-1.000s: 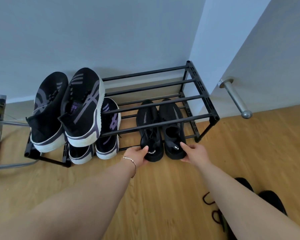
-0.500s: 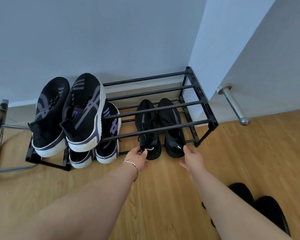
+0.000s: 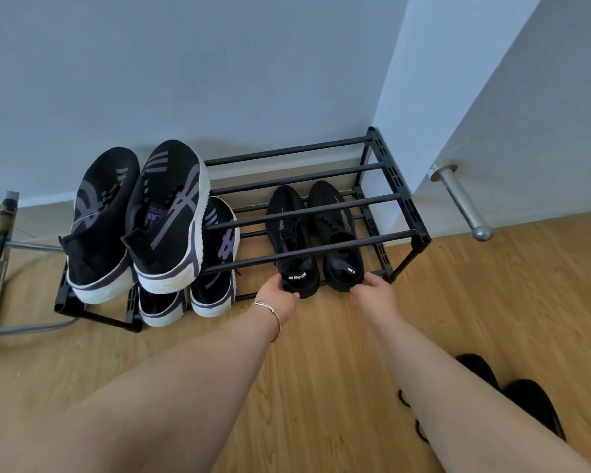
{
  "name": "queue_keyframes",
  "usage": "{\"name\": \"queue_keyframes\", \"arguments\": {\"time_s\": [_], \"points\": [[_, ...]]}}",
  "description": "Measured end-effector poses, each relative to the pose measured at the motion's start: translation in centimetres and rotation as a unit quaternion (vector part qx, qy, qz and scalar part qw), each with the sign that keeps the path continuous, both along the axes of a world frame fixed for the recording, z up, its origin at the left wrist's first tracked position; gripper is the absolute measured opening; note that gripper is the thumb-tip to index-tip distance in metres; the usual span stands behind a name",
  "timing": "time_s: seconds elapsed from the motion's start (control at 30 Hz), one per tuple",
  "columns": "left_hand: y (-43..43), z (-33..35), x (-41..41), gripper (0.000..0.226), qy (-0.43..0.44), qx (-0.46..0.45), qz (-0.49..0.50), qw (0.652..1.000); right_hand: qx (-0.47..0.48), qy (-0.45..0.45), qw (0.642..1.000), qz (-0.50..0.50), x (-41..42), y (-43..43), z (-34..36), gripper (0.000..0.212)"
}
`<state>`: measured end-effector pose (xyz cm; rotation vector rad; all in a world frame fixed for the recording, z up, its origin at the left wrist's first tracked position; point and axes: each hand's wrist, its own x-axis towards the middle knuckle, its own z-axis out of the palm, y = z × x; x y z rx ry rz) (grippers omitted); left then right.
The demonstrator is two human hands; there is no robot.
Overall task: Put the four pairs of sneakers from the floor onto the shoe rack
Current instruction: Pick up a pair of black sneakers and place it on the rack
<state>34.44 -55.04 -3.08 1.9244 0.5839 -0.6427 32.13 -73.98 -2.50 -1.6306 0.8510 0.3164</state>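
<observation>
A pair of all-black knit sneakers sits on the lower tier of the black shoe rack (image 3: 403, 196), toes toward the wall, heels at the front edge. The left black sneaker (image 3: 292, 240) carries a white-lettered heel tab; the right black sneaker (image 3: 338, 233) stands just beside it, the two nearly touching along their inner sides.

The left hand (image 3: 280, 297) has its fingers curled against the heel of the left sneaker, thumb on the outer side below the tab, a loose grip on the heel rather than a firm clasp. A thin bracelet (image 3: 270, 312) circles that wrist. The right hand (image 3: 372, 293) meets the heel of the right sneaker with its fingertips; whether it actually holds the shoe or only touches it is hard to tell from this angle.

To the left on the same lower tier stands a pair of black-and-purple sneakers with white soles (image 3: 215, 261), partly covered by the upper tier. Above them, on the top bars, a matching larger-looking pair of black-and-purple sneakers (image 3: 137, 220) lies tilted, toes up against the wall (image 3: 185, 63).

On the wooden floor (image 3: 321, 370) at lower right, behind the right forearm, sits another pair of black shoes (image 3: 526, 401), well apart from the rack. A metal door handle (image 3: 461, 199) juts from the door at right.
</observation>
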Motion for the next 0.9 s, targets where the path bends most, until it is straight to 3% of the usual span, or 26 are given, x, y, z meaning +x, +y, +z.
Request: {"name": "queue_keyframes", "arguments": {"time_s": [0.1, 0.37, 0.5, 0.6, 0.67, 0.8, 0.9], "points": [[-0.2, 0.3, 1.2, 0.061, 0.019, 0.031, -0.023, 0.999, -0.013, 0.012, 0.999, 0.037, 1.1, -0.4, 0.2, 0.066], [-0.4, 2.2, 1.4, 0.059, 0.031, 0.051, -0.098, 0.993, -0.049, 0.026, 0.990, 0.131, 0.7, -1.1, 1.8, 0.068], [-0.8, 4.7, 1.5, 0.050, 0.029, 0.081, -0.151, 0.985, -0.062, 0.006, 0.989, 0.134, 0.4, -0.3, 3.6, 0.064], [-1.1, 6.9, 1.2, 0.037, 0.042, 0.095, -0.184, 0.977, -0.124, -0.012, 0.979, 0.162, -0.1, 0.6, 4.9, 0.063], [-1.0, 8.3, 0.8, 0.033, 0.028, 0.126, -0.208, 0.970, -0.183, -0.022, 0.962, 0.202, -0.5, 1.1, 5.9, 0.065], [-0.2, 10.2, -0.2, 0.060, -0.002, 0.152, -0.230, 0.961, -0.293, -0.036, 0.908, 0.297, -1.9, 1.9, 7.9, 0.071], [0.8, 11.2, -1.5, 0.070, -0.031, 0.208, -0.303, 0.930, -0.396, -0.042, 0.846, 0.355, -3.1, 2.5, 9.9, 0.072]]}}
